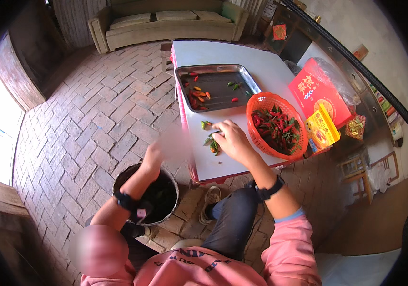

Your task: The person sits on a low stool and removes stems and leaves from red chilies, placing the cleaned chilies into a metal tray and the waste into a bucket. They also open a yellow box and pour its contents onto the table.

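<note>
My right hand [233, 140] is over the white tabletop [207, 168], its fingertips at a small heap of green leaves and peppers [211, 143]; whether it grips a piece cannot be told. A few greenish peppers [204, 124] lie just beyond. My left hand [154, 157] is above the bucket, left of the table edge; a blurred patch hides its fingers. Behind my right hand, a steel tray [225, 102] holds red, orange and green chili peppers [198, 95]. To its right, an orange plastic basket [298, 123] is filled with red chilies and green stems [279, 130].
A dark round bucket [175, 200] stands on the brick floor below my left hand. Right of the basket are a yellow packet [322, 128] and a red box [320, 93] with a clear plastic bag. A sofa [171, 30] stands beyond the table.
</note>
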A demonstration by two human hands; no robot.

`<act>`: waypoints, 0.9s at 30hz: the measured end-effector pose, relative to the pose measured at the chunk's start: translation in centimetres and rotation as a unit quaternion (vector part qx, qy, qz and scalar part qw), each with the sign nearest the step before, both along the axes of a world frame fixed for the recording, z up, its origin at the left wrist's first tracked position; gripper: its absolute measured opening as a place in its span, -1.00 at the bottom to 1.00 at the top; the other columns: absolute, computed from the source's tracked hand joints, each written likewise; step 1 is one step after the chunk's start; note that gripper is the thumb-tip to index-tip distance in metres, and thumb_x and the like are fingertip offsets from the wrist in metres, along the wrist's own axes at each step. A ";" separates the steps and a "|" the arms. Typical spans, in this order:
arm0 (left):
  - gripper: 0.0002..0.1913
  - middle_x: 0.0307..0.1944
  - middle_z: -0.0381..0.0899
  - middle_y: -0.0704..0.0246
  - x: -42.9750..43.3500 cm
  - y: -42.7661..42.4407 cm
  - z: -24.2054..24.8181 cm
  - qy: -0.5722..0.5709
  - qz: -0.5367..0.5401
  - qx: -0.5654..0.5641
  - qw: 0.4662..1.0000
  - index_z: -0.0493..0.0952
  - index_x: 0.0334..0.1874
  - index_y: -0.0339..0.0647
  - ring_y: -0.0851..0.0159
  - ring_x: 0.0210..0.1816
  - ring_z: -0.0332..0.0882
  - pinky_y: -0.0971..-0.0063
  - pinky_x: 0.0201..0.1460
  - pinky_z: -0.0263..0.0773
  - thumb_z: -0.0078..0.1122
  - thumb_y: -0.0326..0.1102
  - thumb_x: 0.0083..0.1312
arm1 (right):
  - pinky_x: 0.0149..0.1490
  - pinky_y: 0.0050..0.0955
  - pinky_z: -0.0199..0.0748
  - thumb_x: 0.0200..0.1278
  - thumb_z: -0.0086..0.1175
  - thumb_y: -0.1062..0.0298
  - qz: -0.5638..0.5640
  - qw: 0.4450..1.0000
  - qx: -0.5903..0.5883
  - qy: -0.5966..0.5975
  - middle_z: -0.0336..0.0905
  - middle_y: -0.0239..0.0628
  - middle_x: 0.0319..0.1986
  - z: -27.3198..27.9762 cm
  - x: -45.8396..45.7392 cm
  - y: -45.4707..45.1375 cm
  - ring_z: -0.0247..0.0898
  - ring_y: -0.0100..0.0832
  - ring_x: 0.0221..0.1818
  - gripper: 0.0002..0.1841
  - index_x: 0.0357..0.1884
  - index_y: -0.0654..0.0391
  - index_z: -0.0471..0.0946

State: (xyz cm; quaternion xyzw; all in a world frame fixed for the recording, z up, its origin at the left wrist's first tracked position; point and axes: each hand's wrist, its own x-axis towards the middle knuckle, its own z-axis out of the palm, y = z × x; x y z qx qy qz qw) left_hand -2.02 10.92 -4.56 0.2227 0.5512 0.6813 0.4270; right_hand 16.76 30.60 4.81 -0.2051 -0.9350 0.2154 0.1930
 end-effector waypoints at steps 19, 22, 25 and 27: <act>-0.93 -0.33 0.55 0.57 4.4 -7.0 -3.6 -0.057 -0.118 -0.046 0.990 0.55 -0.20 -0.13 0.55 -0.29 0.48 0.62 -0.16 0.40 0.18 -0.32 0.41 | -0.08 -0.30 0.52 0.06 0.15 0.49 0.011 0.990 -0.023 -0.140 0.57 -0.17 -0.35 0.0 -2.7 4.5 0.56 -0.23 -0.24 -0.73 -0.13 0.14 0.58; -0.93 -0.34 0.55 0.56 4.7 -6.7 -3.4 -0.061 -0.121 -0.043 0.990 0.55 -0.20 -0.12 0.56 -0.30 0.48 0.63 -0.16 0.40 0.17 -0.32 0.41 | -0.02 -0.29 0.50 0.07 0.14 0.50 0.031 0.983 -0.034 -0.178 0.51 -0.16 -0.24 -0.4 -2.0 3.9 0.53 -0.19 -0.14 -0.61 0.01 0.03 0.58; -0.92 -0.34 0.55 0.55 5.0 -6.4 -3.1 -0.064 -0.126 -0.041 0.989 0.55 -0.20 -0.13 0.56 -0.30 0.47 0.64 -0.17 0.40 0.18 -0.32 0.41 | 0.09 -0.24 0.46 0.04 0.14 0.49 0.067 0.983 -0.021 -0.167 0.50 -0.11 -0.17 -0.9 -1.7 3.4 0.50 -0.10 -0.04 -0.59 0.02 -0.01 0.60; -0.92 -0.35 0.54 0.54 5.1 -6.4 -3.0 -0.079 -0.126 -0.034 0.988 0.55 -0.20 -0.15 0.55 -0.31 0.47 0.65 -0.18 0.40 0.18 -0.32 0.41 | 0.14 -0.23 0.44 0.03 0.15 0.48 0.081 0.983 -0.005 -0.165 0.49 -0.08 -0.14 -1.0 -1.8 3.2 0.48 -0.05 0.01 -0.59 0.00 -0.03 0.61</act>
